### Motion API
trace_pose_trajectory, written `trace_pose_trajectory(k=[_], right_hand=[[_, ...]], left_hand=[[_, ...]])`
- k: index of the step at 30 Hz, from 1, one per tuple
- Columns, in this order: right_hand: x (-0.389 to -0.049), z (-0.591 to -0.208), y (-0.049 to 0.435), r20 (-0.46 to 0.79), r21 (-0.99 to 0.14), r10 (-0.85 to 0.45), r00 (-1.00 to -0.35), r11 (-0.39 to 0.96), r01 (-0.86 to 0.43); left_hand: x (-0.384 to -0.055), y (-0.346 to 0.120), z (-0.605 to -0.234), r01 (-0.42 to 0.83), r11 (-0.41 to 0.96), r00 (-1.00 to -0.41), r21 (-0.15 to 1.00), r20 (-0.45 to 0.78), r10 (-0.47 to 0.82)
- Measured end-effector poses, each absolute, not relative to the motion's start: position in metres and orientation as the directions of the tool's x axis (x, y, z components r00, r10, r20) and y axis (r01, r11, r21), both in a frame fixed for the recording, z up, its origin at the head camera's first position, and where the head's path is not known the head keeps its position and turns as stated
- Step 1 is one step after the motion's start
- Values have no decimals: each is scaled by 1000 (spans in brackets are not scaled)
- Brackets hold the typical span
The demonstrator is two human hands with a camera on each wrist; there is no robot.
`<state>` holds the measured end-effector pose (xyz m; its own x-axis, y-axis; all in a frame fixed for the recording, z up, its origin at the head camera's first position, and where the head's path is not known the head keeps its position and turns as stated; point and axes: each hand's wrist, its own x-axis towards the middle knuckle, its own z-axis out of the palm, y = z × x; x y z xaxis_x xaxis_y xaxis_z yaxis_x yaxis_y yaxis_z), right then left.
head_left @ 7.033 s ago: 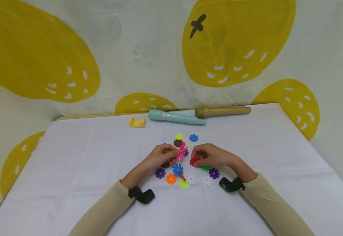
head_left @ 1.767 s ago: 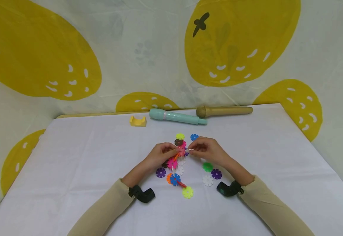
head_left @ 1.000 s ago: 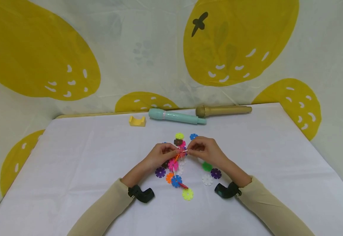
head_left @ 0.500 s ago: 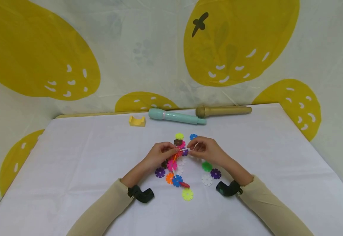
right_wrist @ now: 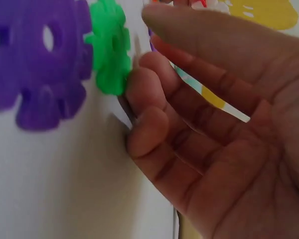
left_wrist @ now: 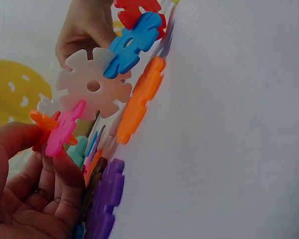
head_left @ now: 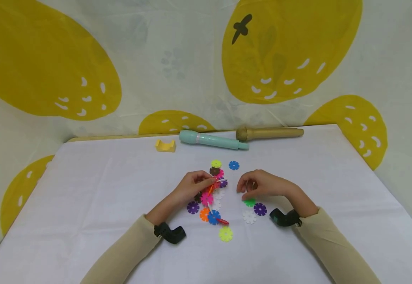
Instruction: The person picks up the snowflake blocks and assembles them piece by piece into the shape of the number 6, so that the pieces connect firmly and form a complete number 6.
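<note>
My left hand [head_left: 193, 188] pinches a chain of slotted plastic snowflake discs between thumb and fingers. In the left wrist view the chain shows a pink disc [left_wrist: 64, 130] and an orange disc [left_wrist: 44, 121] by the fingertips. Beyond them come a large white disc [left_wrist: 72, 84], a blue disc [left_wrist: 134, 42] and a red disc [left_wrist: 134, 12]. Another white disc [head_left: 222, 180] juts from the chain's upper end in the head view. My right hand [head_left: 267, 184] holds nothing, its fingers loosely bent beside a green disc [head_left: 250, 202] on the table; whether it touches the disc, I cannot tell.
Loose discs lie around the hands, among them a purple one [head_left: 260, 209], a white one [head_left: 250, 216], a yellow one [head_left: 226, 234] and a blue one [head_left: 233, 165]. Farther back lie a teal microphone [head_left: 209, 140], a gold microphone [head_left: 269, 133] and a yellow notched block [head_left: 165, 146].
Earlier my right hand brought a white disc to the chain in my left hand. That disc now sits on the chain, and my right hand has withdrawn right and down to the green disc.
</note>
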<state>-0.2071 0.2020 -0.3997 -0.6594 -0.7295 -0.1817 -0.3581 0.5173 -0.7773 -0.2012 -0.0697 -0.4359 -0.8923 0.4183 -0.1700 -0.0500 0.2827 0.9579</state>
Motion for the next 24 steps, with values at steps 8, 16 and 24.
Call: trace_pose_trajectory(k=[8,16,24], right_hand=[[-206,-397,213,-240,-765,-751,-615,536,-357],[-207,-397,209,-191,-726,-704,-684,571,-384],[-207,-399,205,-172,-742,-701,-692,555,-377]], left_hand=[[-201,-69,-435,-49,289,-891,956,-173,420],[-201,-68,-435,-66,301,-892,951,-192,410],[-201,-69,-435,-66,297,-891,953,-190,413]])
